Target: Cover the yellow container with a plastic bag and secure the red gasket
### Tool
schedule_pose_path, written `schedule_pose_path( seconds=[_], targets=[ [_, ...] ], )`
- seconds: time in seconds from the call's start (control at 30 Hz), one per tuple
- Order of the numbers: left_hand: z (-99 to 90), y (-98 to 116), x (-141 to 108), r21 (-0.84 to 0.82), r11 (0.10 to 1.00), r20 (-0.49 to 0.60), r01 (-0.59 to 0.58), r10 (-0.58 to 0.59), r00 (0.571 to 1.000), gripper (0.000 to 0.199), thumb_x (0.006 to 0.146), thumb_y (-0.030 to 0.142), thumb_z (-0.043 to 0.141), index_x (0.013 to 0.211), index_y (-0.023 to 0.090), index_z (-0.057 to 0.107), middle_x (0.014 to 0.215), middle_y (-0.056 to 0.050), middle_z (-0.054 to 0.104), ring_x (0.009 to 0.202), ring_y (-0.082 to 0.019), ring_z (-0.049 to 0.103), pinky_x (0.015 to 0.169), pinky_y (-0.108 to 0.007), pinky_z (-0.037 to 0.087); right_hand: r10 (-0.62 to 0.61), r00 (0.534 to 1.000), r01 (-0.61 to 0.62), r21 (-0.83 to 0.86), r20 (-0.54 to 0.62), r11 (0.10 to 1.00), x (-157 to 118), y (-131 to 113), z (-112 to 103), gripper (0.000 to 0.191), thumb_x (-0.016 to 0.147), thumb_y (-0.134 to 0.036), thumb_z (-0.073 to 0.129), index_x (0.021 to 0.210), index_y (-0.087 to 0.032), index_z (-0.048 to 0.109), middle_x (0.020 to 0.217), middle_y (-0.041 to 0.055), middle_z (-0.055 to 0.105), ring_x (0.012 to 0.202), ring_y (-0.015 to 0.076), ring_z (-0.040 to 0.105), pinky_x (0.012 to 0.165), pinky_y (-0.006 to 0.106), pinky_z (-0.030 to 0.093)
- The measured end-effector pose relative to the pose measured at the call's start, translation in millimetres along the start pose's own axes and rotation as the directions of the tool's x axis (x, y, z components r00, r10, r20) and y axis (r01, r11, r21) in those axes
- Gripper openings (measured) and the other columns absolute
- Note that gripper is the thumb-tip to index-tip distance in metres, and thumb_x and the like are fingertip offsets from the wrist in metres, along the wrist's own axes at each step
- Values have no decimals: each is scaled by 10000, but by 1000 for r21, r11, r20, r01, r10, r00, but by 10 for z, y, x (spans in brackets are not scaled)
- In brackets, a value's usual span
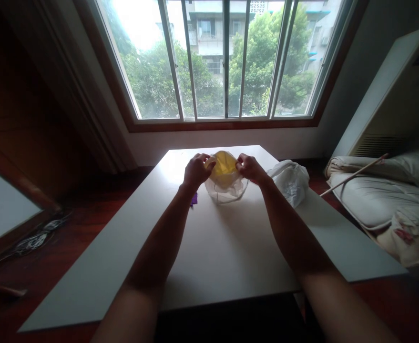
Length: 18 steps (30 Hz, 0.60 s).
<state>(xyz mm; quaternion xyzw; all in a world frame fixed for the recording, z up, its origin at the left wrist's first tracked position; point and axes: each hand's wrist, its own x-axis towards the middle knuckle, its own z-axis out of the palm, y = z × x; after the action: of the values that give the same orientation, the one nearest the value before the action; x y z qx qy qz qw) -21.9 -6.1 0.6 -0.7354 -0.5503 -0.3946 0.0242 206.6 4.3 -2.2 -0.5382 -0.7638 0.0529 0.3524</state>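
Observation:
Near the far end of the table, both my hands pinch the edge of a translucent whitish bag [227, 193] with something yellow [225, 164] showing in its upper part. Whether the yellow is a lining or a separate item, I cannot tell. My left hand [197, 169] grips the left side, thumb against fingers. On the opposite side, my right hand [249, 166] has its fingers closed on the edge. A small purple piece [194, 199] lies by my left wrist, partly hidden by the forearm. To the right of my right hand sits a crumpled white plastic bag [291, 181].
The white table [123, 247] stretches from me towards the window [227, 62]. At the right are a cushioned seat [373, 190], a thin stick [354, 175] and a tall pale appliance [381, 105]. Cables [37, 238] lie on the floor at left.

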Motion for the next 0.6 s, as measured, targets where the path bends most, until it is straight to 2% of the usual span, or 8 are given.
schedule_pose_path(
  seconds=[0.1, 0.23, 0.37, 0.5, 0.6],
  targets=[
    [24, -40, 7, 58, 998, 48, 35, -38, 998, 301, 914, 315, 564, 1122, 156, 713, 1059, -115, 741, 939, -242, 682, 868, -326, 520, -1, 1000, 1, -9, 13, 1000, 5, 8, 9, 109, 870, -200, 531, 891, -159, 629, 844, 74, 698, 689, 151, 573, 614, 234, 389],
    [28, -85, 26, 79, 994, 93, 80, -87, 992, 275, 916, 321, 541, 996, 160, 749, 967, -122, 759, 894, -248, 694, 840, -323, 518, 59, 998, -59, -30, -9, 998, 0, 8, 13, 121, 879, -206, 536, 891, -149, 642, 844, 80, 700, 692, 155, 572, 632, 240, 394],
    [0, -79, 43, 30, 996, 88, 86, -88, 992, 321, 927, 375, 544, 875, 143, 759, 877, -121, 761, 806, -223, 684, 795, -315, 516, 124, 992, -125, -47, -41, 991, -6, -5, 17, 118, 879, -205, 553, 889, -143, 654, 856, 90, 708, 702, 162, 579, 653, 244, 406],
    [-79, -102, 73, -68, 983, 135, 171, -160, 978, 351, 937, 356, 535, 749, 142, 740, 678, -79, 722, 660, -184, 669, 715, -299, 523, 145, 987, -147, -16, -64, 989, 2, 35, 9, 102, 868, -198, 563, 885, -148, 650, 841, 84, 705, 693, 162, 581, 650, 246, 411],
    [-96, -180, 95, -133, 960, 185, 245, -219, 958, 329, 931, 342, 565, 738, 136, 732, 621, -66, 703, 600, -164, 672, 670, -278, 530, 159, 982, -160, 0, -98, 987, 8, 70, -7, 114, 874, -208, 555, 901, -149, 648, 850, 87, 707, 699, 166, 585, 640, 247, 410]
  ],
)
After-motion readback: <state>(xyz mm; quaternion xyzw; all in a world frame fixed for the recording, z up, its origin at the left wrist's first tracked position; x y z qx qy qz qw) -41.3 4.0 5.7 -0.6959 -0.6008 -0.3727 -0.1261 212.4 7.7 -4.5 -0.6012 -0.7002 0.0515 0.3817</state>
